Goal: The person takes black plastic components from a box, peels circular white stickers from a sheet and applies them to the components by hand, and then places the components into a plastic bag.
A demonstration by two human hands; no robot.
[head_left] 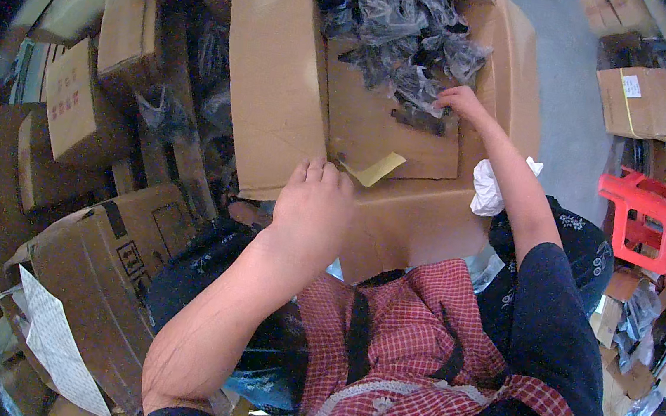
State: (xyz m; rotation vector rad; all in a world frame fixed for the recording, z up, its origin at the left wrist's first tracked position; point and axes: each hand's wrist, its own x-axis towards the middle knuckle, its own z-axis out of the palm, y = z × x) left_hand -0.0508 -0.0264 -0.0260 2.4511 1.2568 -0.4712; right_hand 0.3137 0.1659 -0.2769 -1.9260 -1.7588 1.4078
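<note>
While the left hand point(316, 206) lay palm down at the near left corner of the open cardboard box point(277, 85), its fingers were outstretched and side by side, with no object visible in them. The right hand point(464, 103) reached over the right edge, its bent fingertips at a clear-bagged dark part point(417, 88); whether they had closed on the plastic I cannot tell. That part lay inside, toward the right edge, its long axis slanting from far left to near right, one end toward the fingertips. Just nearer, a dark elongated part point(419, 120) lay nearly crosswise on the box floor. More bagged parts point(390, 15) were heaped toward the far edge, pointing various ways. A yellow paper slip point(375, 168) rested by the near edge; crumpled white tissue point(488, 189) sat outside the near right corner.
</note>
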